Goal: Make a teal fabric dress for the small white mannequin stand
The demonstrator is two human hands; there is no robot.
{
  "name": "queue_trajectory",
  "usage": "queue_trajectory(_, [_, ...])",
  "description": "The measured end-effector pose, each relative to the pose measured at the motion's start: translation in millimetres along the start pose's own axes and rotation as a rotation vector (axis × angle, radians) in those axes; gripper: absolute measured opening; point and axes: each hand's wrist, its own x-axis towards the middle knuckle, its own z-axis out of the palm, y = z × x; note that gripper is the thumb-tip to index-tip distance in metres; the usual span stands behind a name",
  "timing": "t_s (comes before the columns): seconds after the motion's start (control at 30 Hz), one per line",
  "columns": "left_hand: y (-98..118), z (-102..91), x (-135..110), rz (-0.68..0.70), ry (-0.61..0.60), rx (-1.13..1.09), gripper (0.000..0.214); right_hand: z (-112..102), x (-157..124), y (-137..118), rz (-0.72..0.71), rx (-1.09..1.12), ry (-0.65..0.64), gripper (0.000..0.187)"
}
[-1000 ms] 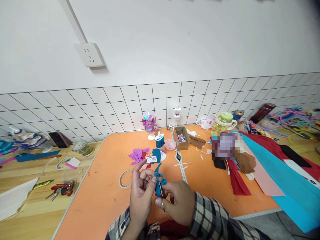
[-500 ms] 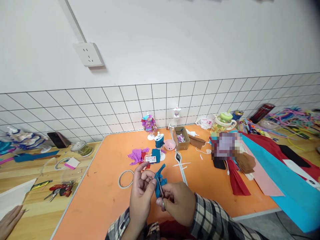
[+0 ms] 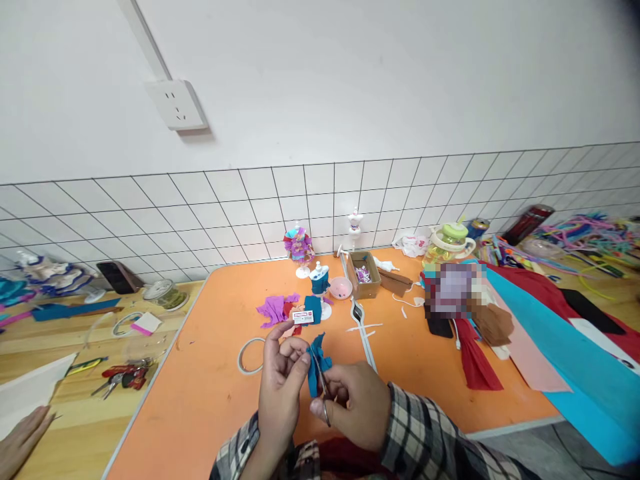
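Bare orange bench (image 3: 195,400) is lying open to the left of my fingers (image 3: 287,348), and again to their right as far as the red cloth (image 3: 475,367). Just ahead, the tape ring (image 3: 250,355), purple scraps (image 3: 274,309) and a white strip (image 3: 367,343) are crowding the way.

Tabletop (image 3: 200,400): tape ring (image 3: 249,355) just left of left hand (image 3: 281,380); bowl (image 3: 341,288) behind, box (image 3: 364,275) beside its right; keys (image 3: 117,381) on adjoining tabletop (image 3: 90,433), far left.
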Motion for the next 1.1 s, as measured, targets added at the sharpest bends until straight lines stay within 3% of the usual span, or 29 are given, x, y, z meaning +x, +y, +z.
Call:
queue_trajectory(0.5, [8.5,0.0,1.5,-0.051,-0.018,-0.017,0.05,0.2,-1.3,-1.6,-0.003,-0.01,0.005,0.015])
queue_trajectory(0.7, [7.7,-7.5,5.8,-0.054,0.011,-0.021,0.049,-17.5,-6.9,15.9,-0.05,0.295,-0.213,0.02])
queue_trajectory(0.73, [6.9,-8.9,6.8,-0.057,-0.001,-0.005,0.049,-20.3,-6.0,20.8,-0.074,0.382,-0.177,0.023])
queue_trajectory(0.8, [5.9,-10.5,8.0,-0.059,-0.051,0.026,0.05,-24.9,-2.2,29.2,-0.106,0.497,0.04,0.028])
queue_trajectory(0.87, [6.7,-9.6,7.4,-0.062,-0.112,0.042,0.051,-27.7,3.2,33.2,-0.101,0.488,0.243,0.027])
queue_trajectory(0.9, [7.8,-8.2,6.7,-0.064,-0.133,0.047,0.052,-28.4,5.9,33.4,-0.094,0.445,0.282,0.027])
queue_trajectory(1.0, [11.7,-2.5,4.6,-0.088,-0.181,0.073,0.057,-27.6,13.1,30.1,-0.103,0.318,0.272,0.033])
queue_trajectory(1.1, [13.0,1.2,4.6,-0.144,-0.223,0.085,0.059,-24.4,18.5,28.5,-0.084,0.325,0.227,0.041])
